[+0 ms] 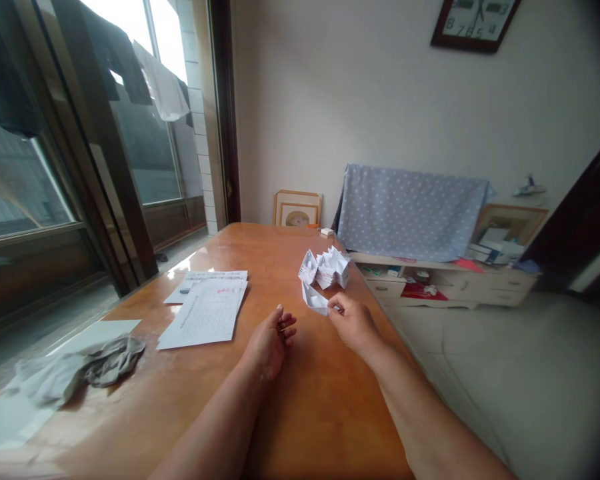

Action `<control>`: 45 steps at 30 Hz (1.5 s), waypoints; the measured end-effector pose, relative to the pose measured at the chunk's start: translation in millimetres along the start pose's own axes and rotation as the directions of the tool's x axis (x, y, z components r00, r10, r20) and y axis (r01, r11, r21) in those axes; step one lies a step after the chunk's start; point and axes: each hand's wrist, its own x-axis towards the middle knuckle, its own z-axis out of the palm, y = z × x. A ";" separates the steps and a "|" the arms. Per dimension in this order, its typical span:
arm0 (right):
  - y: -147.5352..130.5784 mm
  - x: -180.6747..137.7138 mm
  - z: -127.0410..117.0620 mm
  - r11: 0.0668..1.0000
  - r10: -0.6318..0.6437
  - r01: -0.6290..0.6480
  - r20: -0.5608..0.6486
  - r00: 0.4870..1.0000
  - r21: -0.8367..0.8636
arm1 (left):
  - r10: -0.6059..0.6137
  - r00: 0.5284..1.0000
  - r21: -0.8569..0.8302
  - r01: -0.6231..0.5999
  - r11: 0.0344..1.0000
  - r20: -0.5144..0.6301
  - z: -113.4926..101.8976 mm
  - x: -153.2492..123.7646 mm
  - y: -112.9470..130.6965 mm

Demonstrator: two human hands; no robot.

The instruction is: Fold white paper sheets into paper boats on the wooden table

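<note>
My right hand pinches a small folded white paper piece just above the wooden table. Beyond it on the table sit several folded paper shapes with red print, close together. My left hand rests on the table to the left, fingers loosely curled, nothing in it. Both forearms lie on the tabletop.
A stack of printed sheets lies left of my hands, with a pen beside it. A grey crumpled cloth and a white sheet lie at the table's left edge. A low cabinet under a dotted cloth stands right; glass doors are left.
</note>
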 end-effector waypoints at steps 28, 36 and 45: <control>131.4 75.5 -5.9 0.984 0.095 -0.115 0.148 0.984 0.138 | 0.078 0.996 0.206 -0.084 0.975 0.037 -2.6 1.3 -7.5; 139.5 76.7 -2.0 0.957 0.182 -0.202 0.111 0.977 0.209 | 0.071 0.997 0.231 -0.075 0.970 0.025 0.7 -1.4 -6.2; 115.0 67.0 -17.9 0.885 0.334 -0.286 -0.072 0.940 0.367 | 0.071 0.997 0.231 -0.075 0.970 0.026 1.3 -1.9 -6.0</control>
